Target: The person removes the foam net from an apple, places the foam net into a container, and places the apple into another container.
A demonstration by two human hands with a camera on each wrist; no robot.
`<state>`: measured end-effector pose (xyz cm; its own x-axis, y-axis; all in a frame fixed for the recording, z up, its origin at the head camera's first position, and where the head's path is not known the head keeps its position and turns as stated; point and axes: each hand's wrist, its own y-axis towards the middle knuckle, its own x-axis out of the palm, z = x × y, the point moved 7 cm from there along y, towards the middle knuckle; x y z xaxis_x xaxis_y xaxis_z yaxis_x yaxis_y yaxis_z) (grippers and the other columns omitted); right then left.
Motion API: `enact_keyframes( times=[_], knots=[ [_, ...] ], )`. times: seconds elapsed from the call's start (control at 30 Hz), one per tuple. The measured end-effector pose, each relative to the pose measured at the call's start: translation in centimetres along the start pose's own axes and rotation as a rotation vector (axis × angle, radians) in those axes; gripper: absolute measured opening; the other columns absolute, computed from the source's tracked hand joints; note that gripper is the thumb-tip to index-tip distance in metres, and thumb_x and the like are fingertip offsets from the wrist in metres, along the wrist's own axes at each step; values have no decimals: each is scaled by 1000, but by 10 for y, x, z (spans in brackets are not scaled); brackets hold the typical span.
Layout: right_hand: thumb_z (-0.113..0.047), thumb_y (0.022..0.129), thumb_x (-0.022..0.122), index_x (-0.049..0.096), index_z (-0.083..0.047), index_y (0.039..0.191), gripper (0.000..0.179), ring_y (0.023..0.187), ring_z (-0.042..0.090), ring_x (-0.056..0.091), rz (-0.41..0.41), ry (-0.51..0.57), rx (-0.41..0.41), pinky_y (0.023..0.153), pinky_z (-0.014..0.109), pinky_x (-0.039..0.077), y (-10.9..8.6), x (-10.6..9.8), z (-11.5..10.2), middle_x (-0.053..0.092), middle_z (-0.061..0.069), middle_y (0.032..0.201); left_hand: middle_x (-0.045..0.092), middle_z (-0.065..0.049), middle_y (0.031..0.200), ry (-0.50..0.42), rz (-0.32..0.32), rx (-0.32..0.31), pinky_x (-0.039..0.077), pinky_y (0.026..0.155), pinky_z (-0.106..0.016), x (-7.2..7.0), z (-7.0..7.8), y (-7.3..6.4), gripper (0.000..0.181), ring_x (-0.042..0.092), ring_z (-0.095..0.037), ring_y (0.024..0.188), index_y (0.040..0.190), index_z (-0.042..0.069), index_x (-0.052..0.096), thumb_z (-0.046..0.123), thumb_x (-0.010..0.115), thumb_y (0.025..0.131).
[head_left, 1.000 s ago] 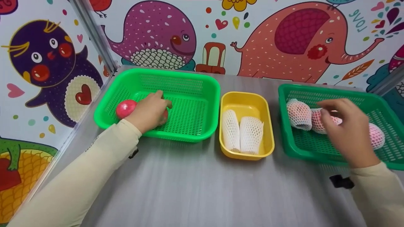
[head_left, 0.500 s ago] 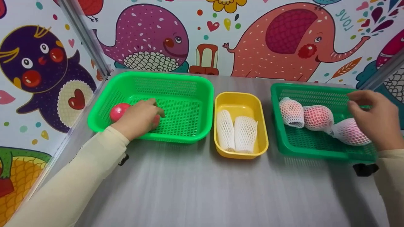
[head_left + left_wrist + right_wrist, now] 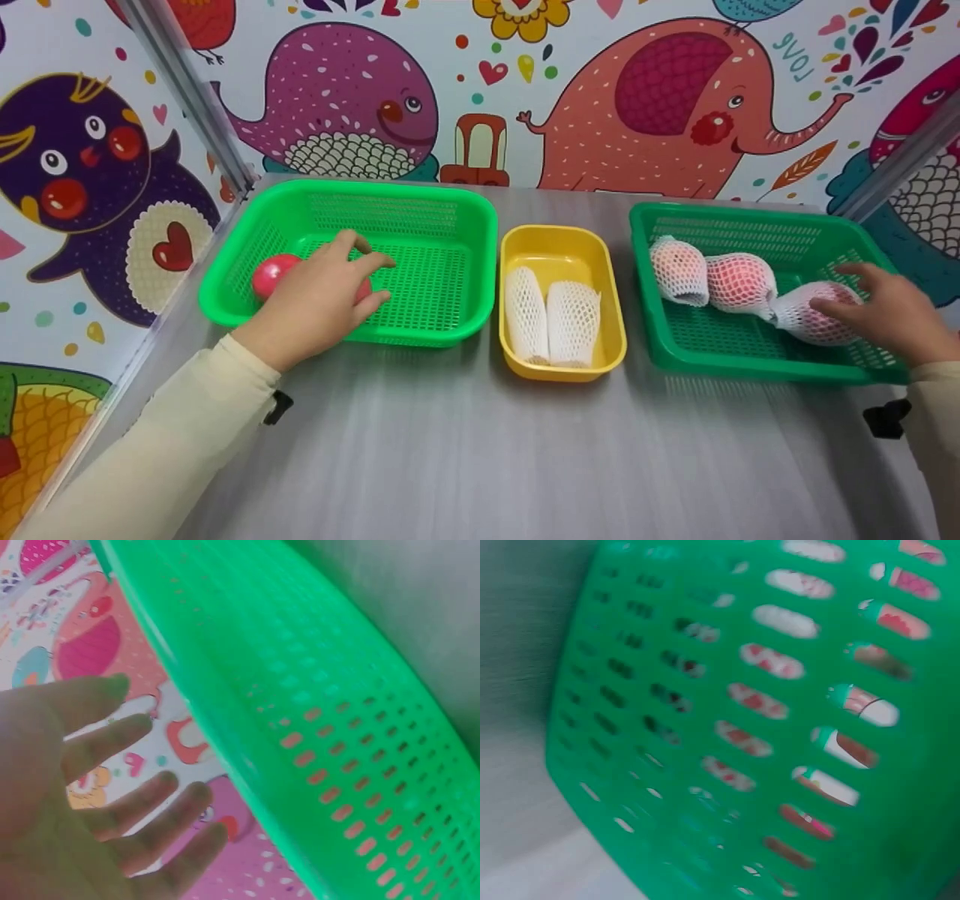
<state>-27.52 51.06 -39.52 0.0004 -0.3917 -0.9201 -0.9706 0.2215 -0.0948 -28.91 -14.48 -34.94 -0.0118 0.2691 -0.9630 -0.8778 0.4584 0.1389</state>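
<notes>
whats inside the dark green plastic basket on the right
Three round reddish things in white foam netting lie roughly in a row. The right hand covers part of the rightmost one; anything underneath is hidden.

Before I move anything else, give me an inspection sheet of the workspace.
Surface: grey tabletop, faintly streaked.
Job's things: one red round item in the bright green basket, another mostly hidden by the left hand; two white net sleeves in the yellow tray; three net-wrapped round items in the darker green basket.
Clutter: nothing seen.
Grippers: left hand, fingers spread, over its basket; right hand, thumb and fingers apart, at the rightmost wrapped item, contact unclear.
Cables: nothing seen.
Surroundings: cartoon-printed walls, metal posts at the corners.
</notes>
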Motion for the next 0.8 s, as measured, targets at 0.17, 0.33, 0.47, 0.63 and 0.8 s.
enact_keyframes(
  times=[0.17, 0.33, 0.47, 0.63, 0.8],
  knots=[
    [-46, 103, 74, 28, 13, 158, 93, 132, 74, 28, -71, -31, -16, 98, 88, 33, 5, 9, 1, 22, 53, 153, 55, -20, 139, -16, 92, 61, 61, 91, -59, -12, 22, -15, 45, 62, -39, 121, 141, 10, 70, 29, 80, 101],
    [-35, 100, 80, 34, 14, 153, 85, 124, 71, 30, -107, -73, -35, 98, 89, 35, 5, 15, -4, 27, 53, 144, 55, -21, 141, -18, 169, 109, 63, 86, -54, -21, 38, -30, 44, 64, -39, 120, 139, 11, 72, 30, 82, 100],
    [-28, 98, 81, 36, 14, 149, 80, 118, 68, 31, -103, -82, -22, 97, 88, 39, 4, 18, -6, 26, 52, 135, 55, -19, 143, -47, 208, 123, 65, 81, -50, -25, 44, -43, 46, 65, -36, 118, 139, 12, 73, 30, 84, 98],
    [-22, 96, 83, 37, 13, 148, 77, 115, 66, 32, -89, -73, 5, 95, 87, 41, 4, 20, -6, 25, 51, 131, 55, -16, 143, -90, 228, 128, 62, 91, -51, -27, 49, -57, 46, 63, -32, 120, 139, 13, 73, 29, 85, 98],
    [-20, 94, 85, 37, 13, 146, 78, 113, 65, 32, -84, -80, 13, 95, 86, 43, 5, 21, -5, 25, 51, 129, 55, -16, 144, -88, 236, 136, 59, 98, -53, -26, 50, -66, 47, 64, -32, 121, 140, 14, 73, 30, 85, 97]
  ],
)
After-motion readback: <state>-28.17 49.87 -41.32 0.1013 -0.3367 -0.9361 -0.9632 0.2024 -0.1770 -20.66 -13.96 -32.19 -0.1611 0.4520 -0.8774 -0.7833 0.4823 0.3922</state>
